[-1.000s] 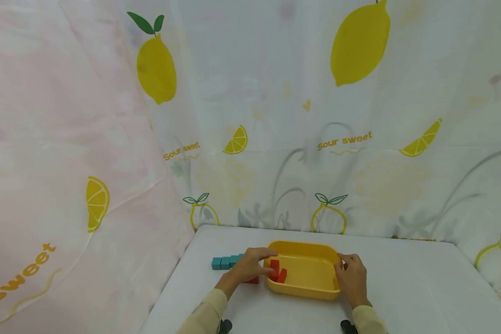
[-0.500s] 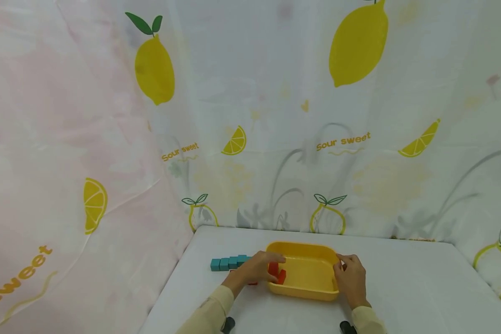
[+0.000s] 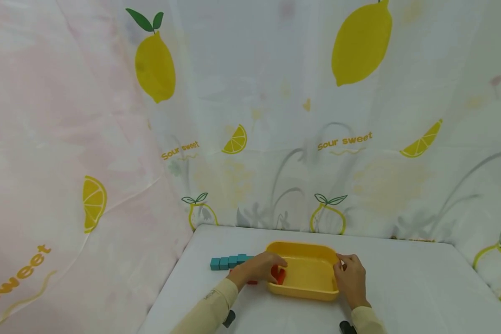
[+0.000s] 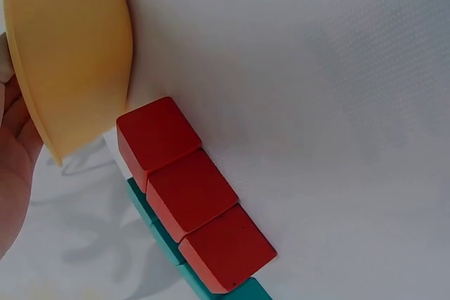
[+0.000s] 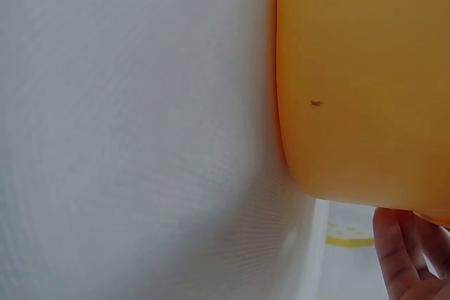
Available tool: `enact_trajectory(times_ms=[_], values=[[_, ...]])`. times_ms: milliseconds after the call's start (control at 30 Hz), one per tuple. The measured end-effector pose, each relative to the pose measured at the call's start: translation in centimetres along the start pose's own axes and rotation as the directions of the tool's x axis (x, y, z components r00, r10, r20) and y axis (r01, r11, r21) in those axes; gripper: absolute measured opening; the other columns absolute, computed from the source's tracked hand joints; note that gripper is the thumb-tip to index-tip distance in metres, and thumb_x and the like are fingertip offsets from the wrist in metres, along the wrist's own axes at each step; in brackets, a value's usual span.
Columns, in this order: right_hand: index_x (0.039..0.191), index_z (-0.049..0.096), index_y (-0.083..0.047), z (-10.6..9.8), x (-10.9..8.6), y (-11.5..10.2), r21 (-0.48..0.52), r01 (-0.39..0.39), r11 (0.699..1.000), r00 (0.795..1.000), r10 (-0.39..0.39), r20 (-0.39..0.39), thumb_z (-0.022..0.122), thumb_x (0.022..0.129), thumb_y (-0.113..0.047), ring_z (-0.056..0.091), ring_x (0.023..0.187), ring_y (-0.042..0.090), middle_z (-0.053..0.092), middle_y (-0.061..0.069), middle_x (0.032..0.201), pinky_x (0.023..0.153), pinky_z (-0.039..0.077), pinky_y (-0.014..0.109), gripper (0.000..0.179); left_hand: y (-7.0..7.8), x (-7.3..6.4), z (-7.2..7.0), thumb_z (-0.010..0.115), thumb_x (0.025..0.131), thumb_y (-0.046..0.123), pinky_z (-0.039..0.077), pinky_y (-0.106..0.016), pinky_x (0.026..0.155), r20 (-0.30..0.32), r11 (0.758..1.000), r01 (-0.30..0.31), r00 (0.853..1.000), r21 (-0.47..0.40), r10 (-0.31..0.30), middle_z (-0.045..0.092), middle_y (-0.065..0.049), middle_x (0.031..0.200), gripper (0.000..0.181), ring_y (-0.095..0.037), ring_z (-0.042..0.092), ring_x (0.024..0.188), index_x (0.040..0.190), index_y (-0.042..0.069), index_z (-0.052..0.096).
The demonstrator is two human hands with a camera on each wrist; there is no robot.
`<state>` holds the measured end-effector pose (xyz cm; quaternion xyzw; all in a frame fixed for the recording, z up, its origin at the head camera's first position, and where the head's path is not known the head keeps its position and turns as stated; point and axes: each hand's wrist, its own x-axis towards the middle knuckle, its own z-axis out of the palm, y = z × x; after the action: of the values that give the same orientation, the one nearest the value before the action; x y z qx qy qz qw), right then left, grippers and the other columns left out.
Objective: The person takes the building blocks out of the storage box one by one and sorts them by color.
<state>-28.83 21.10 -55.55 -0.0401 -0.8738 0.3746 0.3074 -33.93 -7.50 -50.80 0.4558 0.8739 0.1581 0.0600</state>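
A shallow yellow tray lies on the white table, its outer side filling much of the right wrist view. My left hand reaches over the tray's left rim, thumb and fingers curled about a red block inside; the hand hides part of the red there. My right hand pinches the tray's right rim, its fingers showing under the tray in the right wrist view. Beside the tray on the left, red blocks stand in a row, partly covered by the left forearm in the head view.
Teal blocks form a row behind the red ones, left of the tray. A lemon-printed curtain hangs behind and to the left of the table. Black wrist-camera parts show below the sleeves.
My left hand has moved right and further into the tray, its fingers closing in around the red there. My right hand has stayed on the right rim, and the tray has hardly moved.
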Motion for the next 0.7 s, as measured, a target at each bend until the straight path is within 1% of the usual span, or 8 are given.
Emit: enact_trajectory(times_ms=[133, 200, 267, 400, 500, 600, 700], values=[[0.108, 0.071, 0.006, 0.1, -0.1, 0.0, 0.002, -0.002, 1.0, 1.0, 0.002, 0.004, 0.064, 0.083, 0.004, 0.049, 0.07, 0.02, 0.056, 0.011, 0.088, 0.055, 0.044, 0.023, 0.026, 0.5, 0.1, -0.2, 0.085, 0.076, 0.018, 0.047, -0.011, 0.081, 0.047, 1.0, 0.008, 0.999, 0.019, -0.009, 0.069, 0.006, 0.107, 0.044, -0.004, 0.057, 0.087, 0.117, 0.009, 0.071], [0.108, 0.071, 0.006, 0.0, -0.1, -0.1, -0.003, -0.008, 1.0, 1.0, 0.008, 0.004, 0.064, 0.083, 0.004, 0.049, 0.07, 0.02, 0.057, 0.011, 0.088, 0.056, 0.045, 0.023, 0.026, 0.9, 0.2, -0.3, 0.084, 0.077, 0.018, 0.046, -0.009, 0.076, 0.081, 0.999, 0.021, 0.996, 0.035, -0.024, 0.069, 0.007, 0.102, 0.041, -0.003, 0.055, 0.081, 0.115, 0.01, 0.072], [0.108, 0.071, 0.006, 0.0, 0.0, -0.2, -0.003, -0.01, 1.0, 1.0, 0.01, 0.004, 0.064, 0.083, 0.003, 0.049, 0.071, 0.02, 0.057, 0.011, 0.089, 0.057, 0.046, 0.023, 0.026, 1.3, 0.4, -0.5, 0.084, 0.078, 0.017, 0.045, -0.009, 0.072, 0.11, 0.997, 0.046, 0.993, 0.062, -0.053, 0.068, 0.008, 0.098, 0.039, -0.003, 0.053, 0.077, 0.114, 0.011, 0.072], [0.108, 0.071, 0.006, 0.0, 0.1, -0.3, -0.001, -0.014, 1.0, 1.0, 0.014, 0.004, 0.064, 0.083, 0.004, 0.05, 0.071, 0.021, 0.057, 0.012, 0.089, 0.058, 0.046, 0.023, 0.026, 1.5, 0.9, -0.4, 0.084, 0.077, 0.016, 0.046, -0.011, 0.074, 0.132, 0.991, 0.096, 0.985, 0.094, -0.108, 0.067, 0.01, 0.096, 0.04, -0.003, 0.051, 0.076, 0.116, 0.013, 0.072], [0.108, 0.071, 0.006, 0.1, 0.1, -0.3, 0.002, -0.018, 1.0, 1.0, 0.018, 0.008, 0.064, 0.083, 0.004, 0.049, 0.071, 0.021, 0.057, 0.012, 0.089, 0.057, 0.045, 0.023, 0.026, 1.4, 1.2, 0.0, 0.084, 0.077, 0.016, 0.047, -0.013, 0.077, 0.139, 0.988, 0.119, 0.981, 0.102, -0.133, 0.067, 0.011, 0.098, 0.042, -0.004, 0.051, 0.078, 0.117, 0.014, 0.072], [0.108, 0.071, 0.006, 0.1, 0.1, -0.2, 0.003, -0.017, 1.0, 1.0, 0.017, 0.009, 0.065, 0.083, 0.005, 0.048, 0.07, 0.02, 0.056, 0.012, 0.088, 0.056, 0.044, 0.023, 0.026, 1.4, 1.4, 0.4, 0.084, 0.077, 0.017, 0.047, -0.013, 0.079, 0.144, 0.986, 0.12, 0.98, 0.118, -0.137, 0.066, 0.012, 0.098, 0.04, -0.004, 0.051, 0.079, 0.115, 0.015, 0.072], [0.108, 0.071, 0.006, 0.1, 0.1, -0.2, 0.008, -0.013, 1.0, 1.0, 0.013, 0.011, 0.064, 0.083, 0.005, 0.049, 0.07, 0.02, 0.057, 0.012, 0.089, 0.056, 0.044, 0.022, 0.026, 1.4, 1.6, 0.7, 0.083, 0.078, 0.015, 0.046, -0.013, 0.076, 0.15, 0.985, 0.118, 0.979, 0.129, -0.137, 0.063, 0.011, 0.092, 0.034, -0.005, 0.05, 0.078, 0.11, 0.016, 0.072]])
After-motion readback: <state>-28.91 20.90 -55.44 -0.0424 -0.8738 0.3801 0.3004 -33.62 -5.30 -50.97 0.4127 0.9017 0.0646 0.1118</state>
